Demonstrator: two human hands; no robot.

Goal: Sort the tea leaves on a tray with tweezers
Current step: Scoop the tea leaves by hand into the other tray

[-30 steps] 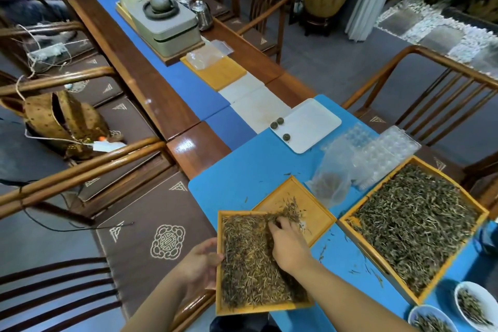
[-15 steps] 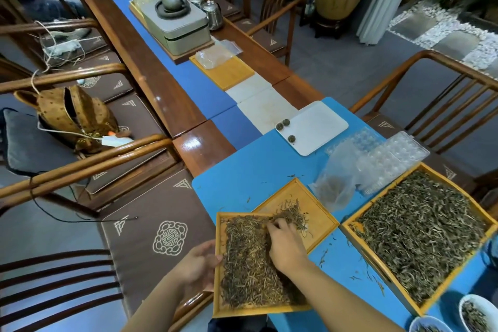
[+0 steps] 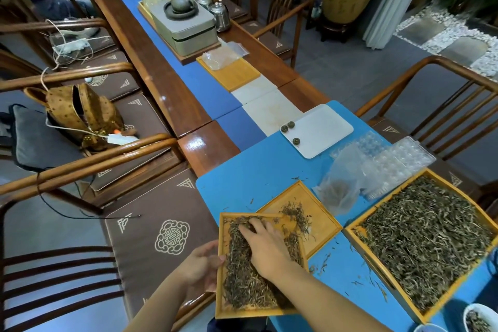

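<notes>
Left hand (image 3: 200, 268) gripping the left rim of the small square bamboo tray (image 3: 221, 272), thumb hooked over the edge, holding it half off the near-left edge of the blue-covered desk (image 3: 258, 170). Right hand (image 3: 265, 244) laid flat on the dark, wiry tea leaves (image 3: 242, 277) inside that tray, fingers spread fairly wide and reaching toward its far-left corner; no tweezers visible in either hand or anywhere on the desk.

Worth doing well here, as a judgement:
- Keep the held tray level and steady, since it overhangs the desk edge and overlaps a 2nd small bamboo tray (image 3: 320, 221) carrying a thin scatter of leaves.
- Rake lightly with fingertips, not the palm, to thin the pile without snapping brittle strands.
- Push toward the far side, where the 2nd tray sits, so strays land in bamboo rather than on blue cloth, already littered with loose bits.
- Stay clear of the large bamboo tray of greener leaves (image 3: 425, 237) at the near-right corner, to avoid mixing grades.
</notes>
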